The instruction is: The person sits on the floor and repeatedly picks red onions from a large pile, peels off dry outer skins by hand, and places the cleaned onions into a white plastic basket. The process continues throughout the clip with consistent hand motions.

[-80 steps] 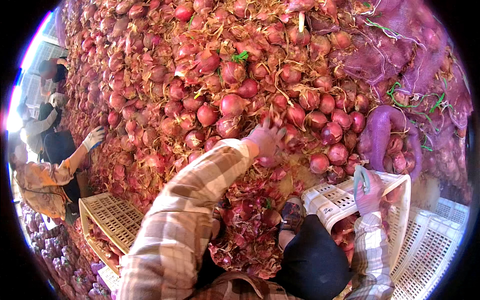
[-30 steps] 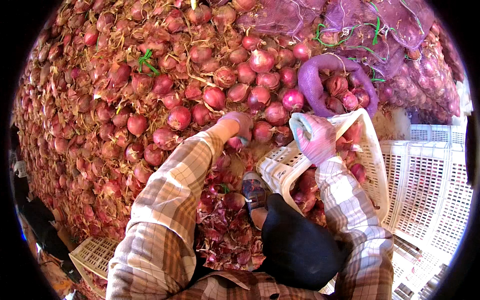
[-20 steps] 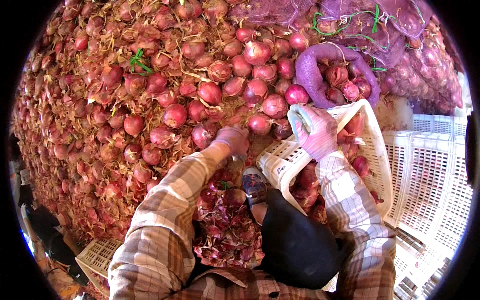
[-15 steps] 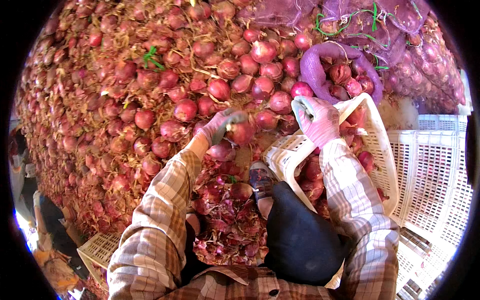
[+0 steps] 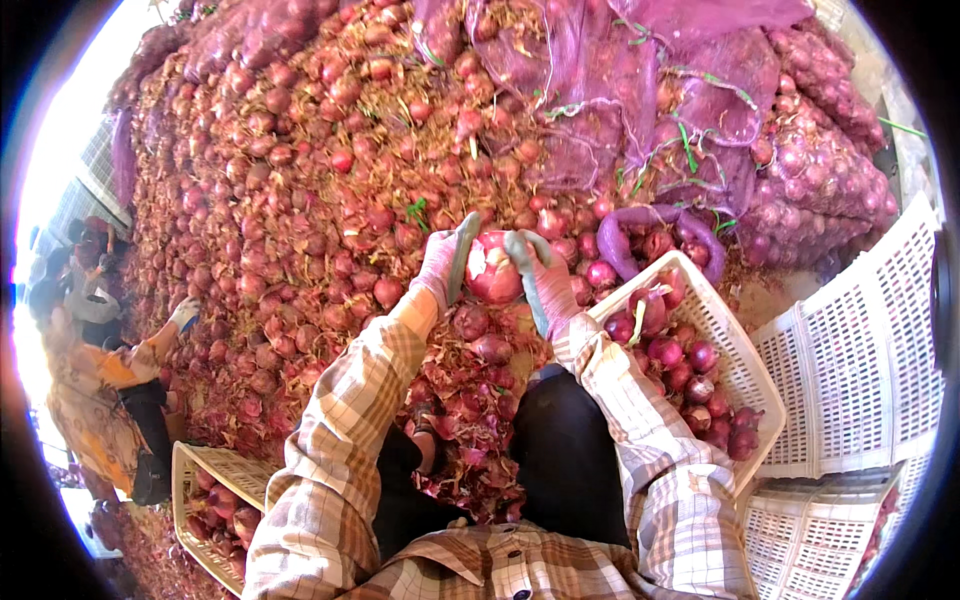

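A large red onion (image 5: 493, 274) with a pale, partly peeled patch is between my two gloved hands, above the onion pile. My left hand (image 5: 449, 262), in a pink and grey glove, presses against its left side with the fingers fairly straight. My right hand (image 5: 543, 280), gloved alike, grips the right side with curled fingers. Loose papery skins (image 5: 465, 455) cover the ground between my legs. Right of my right forearm is a white plastic crate (image 5: 765, 375) partly filled with red onions. A rolled-open purple mesh bag (image 5: 612, 247) holding onions stands beyond that crate.
A big heap of red onions (image 5: 290, 200) spreads ahead and left. Full purple mesh sacks (image 5: 815, 190) lie at the far right. White crates (image 5: 850, 350) stand at the right edge. At the left, another person (image 5: 100, 390) works by a crate (image 5: 183, 510) with onions.
The view has shifted, showing more of the heap and the person at left. My right hand has moved left from beside the purple bag to the onion at my left hand.
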Demonstrator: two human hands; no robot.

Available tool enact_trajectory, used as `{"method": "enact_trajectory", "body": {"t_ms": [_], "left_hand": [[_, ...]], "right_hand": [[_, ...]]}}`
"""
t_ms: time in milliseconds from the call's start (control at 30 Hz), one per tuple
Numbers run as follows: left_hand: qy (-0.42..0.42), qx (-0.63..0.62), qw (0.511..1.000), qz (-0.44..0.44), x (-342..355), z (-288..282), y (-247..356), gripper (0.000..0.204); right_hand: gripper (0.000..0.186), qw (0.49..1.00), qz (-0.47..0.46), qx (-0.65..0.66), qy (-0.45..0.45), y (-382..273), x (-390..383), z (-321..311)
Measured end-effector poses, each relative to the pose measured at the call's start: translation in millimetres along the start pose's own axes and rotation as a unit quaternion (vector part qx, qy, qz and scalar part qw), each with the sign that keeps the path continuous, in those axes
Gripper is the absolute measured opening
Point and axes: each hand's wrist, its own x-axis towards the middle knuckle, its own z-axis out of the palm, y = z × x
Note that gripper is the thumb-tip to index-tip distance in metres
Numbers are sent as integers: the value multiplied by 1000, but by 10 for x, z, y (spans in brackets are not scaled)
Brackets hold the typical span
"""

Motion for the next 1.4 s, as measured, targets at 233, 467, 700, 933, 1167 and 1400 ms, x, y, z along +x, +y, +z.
{"method": "enact_trajectory", "body": {"t_ms": [233,467,700,933,1167,1400], "left_hand": [[-154,66,976,140,-928,211,659,58],[-204,182,917,291,-1160,127,443,58],[-158,-43,961,222,-1051,155,491,27],[-183,-196,950,161,-1041,-201,586,28],[-210,223,949,70,-1164,-203,475,78],[-314,-73,947,6,-1272,208,410,67]], "right_hand": [[61,944,43,322,56,-584,-457,124],[51,948,4,305,93,-429,-618,383],[48,947,12,300,116,-366,-483,418],[57,912,-34,368,177,-372,-515,399],[46,942,-122,262,172,-465,-403,-79],[36,967,-199,98,126,-487,-525,92]]}}
